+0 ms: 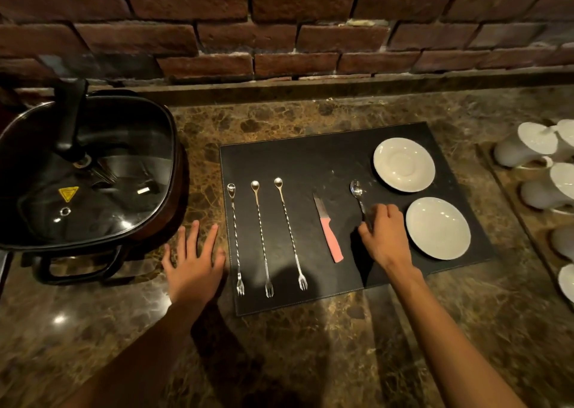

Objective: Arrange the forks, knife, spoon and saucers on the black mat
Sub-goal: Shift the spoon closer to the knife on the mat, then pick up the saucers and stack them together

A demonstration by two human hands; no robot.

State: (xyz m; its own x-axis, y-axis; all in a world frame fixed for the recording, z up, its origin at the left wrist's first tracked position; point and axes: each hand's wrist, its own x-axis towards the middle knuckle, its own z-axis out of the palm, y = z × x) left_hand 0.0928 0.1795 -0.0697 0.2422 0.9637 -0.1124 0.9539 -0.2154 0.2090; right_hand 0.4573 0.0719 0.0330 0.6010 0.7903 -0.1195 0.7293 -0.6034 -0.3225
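Observation:
A black mat (pixel 329 159) lies on the marble counter. On its left part, three long twisted forks (pixel 261 240) lie side by side, tines toward me. A pink-handled knife (pixel 329 233) rests at the mat's middle, blade pointing away. Two white saucers sit on the right part, one far (pixel 403 164) and one near (pixel 438 228). My right hand (pixel 385 236) is closed on the handle of a spoon (pixel 357 190), whose bowl lies on the mat between knife and saucers. My left hand (pixel 194 261) rests flat on the counter just left of the mat, fingers spread.
A black electric pan with a glass lid (pixel 90 171) stands at the left. Several white cups (pixel 540 146) sit on a tray at the right edge. A brick wall (pixel 279 25) runs behind the counter.

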